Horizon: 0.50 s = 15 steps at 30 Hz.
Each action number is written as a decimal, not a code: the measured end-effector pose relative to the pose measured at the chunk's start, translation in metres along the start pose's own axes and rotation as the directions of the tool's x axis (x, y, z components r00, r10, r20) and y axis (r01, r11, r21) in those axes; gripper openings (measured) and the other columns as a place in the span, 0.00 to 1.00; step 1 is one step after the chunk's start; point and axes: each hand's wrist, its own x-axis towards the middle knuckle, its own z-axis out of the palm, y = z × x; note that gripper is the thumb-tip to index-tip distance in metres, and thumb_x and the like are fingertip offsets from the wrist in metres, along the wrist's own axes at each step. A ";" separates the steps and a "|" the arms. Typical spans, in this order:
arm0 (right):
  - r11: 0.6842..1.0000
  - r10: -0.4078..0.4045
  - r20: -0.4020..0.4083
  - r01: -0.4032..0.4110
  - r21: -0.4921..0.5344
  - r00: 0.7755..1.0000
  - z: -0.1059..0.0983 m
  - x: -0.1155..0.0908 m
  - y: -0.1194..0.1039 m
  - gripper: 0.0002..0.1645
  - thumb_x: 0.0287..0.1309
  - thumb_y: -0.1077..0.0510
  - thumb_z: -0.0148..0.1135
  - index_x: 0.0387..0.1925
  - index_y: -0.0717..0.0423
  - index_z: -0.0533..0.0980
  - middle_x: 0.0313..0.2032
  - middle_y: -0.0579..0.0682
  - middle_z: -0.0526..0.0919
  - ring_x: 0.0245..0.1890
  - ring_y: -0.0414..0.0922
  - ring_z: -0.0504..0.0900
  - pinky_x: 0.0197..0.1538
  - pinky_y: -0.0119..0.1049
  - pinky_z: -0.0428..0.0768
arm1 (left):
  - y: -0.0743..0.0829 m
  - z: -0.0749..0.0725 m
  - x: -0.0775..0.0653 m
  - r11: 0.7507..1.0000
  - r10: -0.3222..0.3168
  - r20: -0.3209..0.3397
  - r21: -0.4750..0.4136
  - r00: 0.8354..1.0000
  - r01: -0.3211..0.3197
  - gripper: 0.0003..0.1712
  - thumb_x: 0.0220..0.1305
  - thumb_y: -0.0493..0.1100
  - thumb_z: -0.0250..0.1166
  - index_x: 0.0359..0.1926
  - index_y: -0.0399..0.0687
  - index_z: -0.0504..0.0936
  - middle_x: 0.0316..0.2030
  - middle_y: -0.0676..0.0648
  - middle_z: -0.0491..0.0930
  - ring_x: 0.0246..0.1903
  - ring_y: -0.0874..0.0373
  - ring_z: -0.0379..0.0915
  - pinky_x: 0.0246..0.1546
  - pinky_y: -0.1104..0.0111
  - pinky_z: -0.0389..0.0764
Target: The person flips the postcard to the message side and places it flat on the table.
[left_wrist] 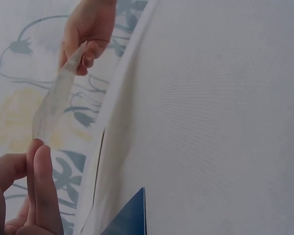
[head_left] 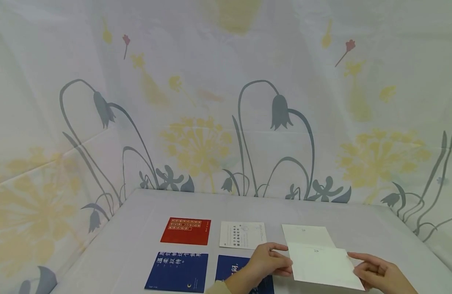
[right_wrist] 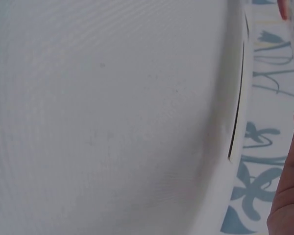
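Observation:
In the head view, a white square card (head_left: 325, 267) with a small mark near its top edge is held up between both hands. My left hand (head_left: 264, 263) pinches its left edge with thumb and fingers. The right hand (head_left: 384, 273) grips the opposite edge near the lower corner. Behind the held card, another white card (head_left: 307, 233) lies on the table, partly covered. Seen from the left wrist, the held card (left_wrist: 56, 105) stretches nearly edge-on from one hand to the other. Only part of the right hand (right_wrist: 290, 188) shows in the right wrist view.
Left of the hands lie a red card (head_left: 185, 237), a white card with dark writing (head_left: 248, 241), a blue card (head_left: 178, 273) and another blue card (head_left: 226, 265), partly hidden by the left arm. A flower-printed cloth (head_left: 211, 61) hangs behind the white-covered table (head_left: 145, 212).

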 end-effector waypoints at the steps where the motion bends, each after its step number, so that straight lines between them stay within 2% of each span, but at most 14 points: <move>1: 1.000 0.010 -0.010 -0.010 -0.008 1.000 0.000 0.000 0.000 0.21 0.64 0.57 0.55 0.39 0.17 0.74 0.33 0.50 0.81 0.25 0.48 0.77 0.32 0.40 0.81 | 0.000 0.000 -0.001 1.000 0.007 0.004 0.006 1.000 -0.007 0.19 0.51 0.25 0.64 0.46 0.38 0.77 0.25 0.45 0.81 0.25 0.52 0.82 0.27 0.65 0.82; 5: 0.996 0.056 -0.064 -0.060 -0.060 0.996 0.001 0.001 -0.002 0.17 0.61 0.54 0.59 0.38 0.20 0.72 0.34 0.51 0.80 0.24 0.48 0.77 0.29 0.39 0.80 | -0.002 0.003 -0.004 0.998 0.035 0.009 0.042 0.999 -0.035 0.19 0.50 0.25 0.65 0.45 0.40 0.76 0.25 0.46 0.81 0.24 0.50 0.82 0.25 0.66 0.82; 7: 0.993 0.071 -0.081 -0.078 -0.085 0.994 0.002 0.001 -0.003 0.14 0.60 0.52 0.60 0.45 0.29 0.76 0.34 0.51 0.80 0.24 0.48 0.76 0.29 0.39 0.80 | -0.002 0.004 -0.006 0.997 0.046 0.004 0.057 0.999 -0.046 0.20 0.49 0.25 0.65 0.45 0.40 0.76 0.24 0.46 0.80 0.24 0.50 0.81 0.24 0.66 0.82; 9: 0.989 0.101 -0.096 -0.110 -0.097 0.990 0.003 0.001 -0.004 0.19 0.59 0.51 0.61 0.52 0.46 0.77 0.33 0.50 0.79 0.23 0.48 0.76 0.29 0.39 0.79 | -0.003 0.005 -0.007 0.996 0.056 -0.002 0.067 0.998 -0.055 0.20 0.48 0.25 0.65 0.44 0.41 0.76 0.24 0.46 0.80 0.23 0.49 0.81 0.23 0.66 0.82; 12: 0.985 0.129 -0.101 -0.140 -0.103 0.986 0.004 0.002 -0.003 0.34 0.57 0.50 0.63 0.57 0.70 0.69 0.33 0.50 0.78 0.23 0.48 0.75 0.28 0.39 0.79 | -0.004 0.006 -0.008 0.994 0.074 -0.011 0.080 0.997 -0.073 0.21 0.47 0.24 0.66 0.43 0.41 0.75 0.24 0.47 0.79 0.22 0.49 0.81 0.21 0.65 0.82; 15: 0.984 0.144 -0.086 -0.152 -0.089 0.986 0.004 0.003 -0.001 0.37 0.56 0.51 0.64 0.58 0.73 0.66 0.33 0.50 0.77 0.23 0.48 0.75 0.28 0.39 0.78 | -0.005 0.007 -0.010 0.992 0.078 -0.020 0.096 0.997 -0.075 0.21 0.46 0.24 0.66 0.42 0.42 0.75 0.23 0.47 0.78 0.20 0.49 0.80 0.20 0.65 0.81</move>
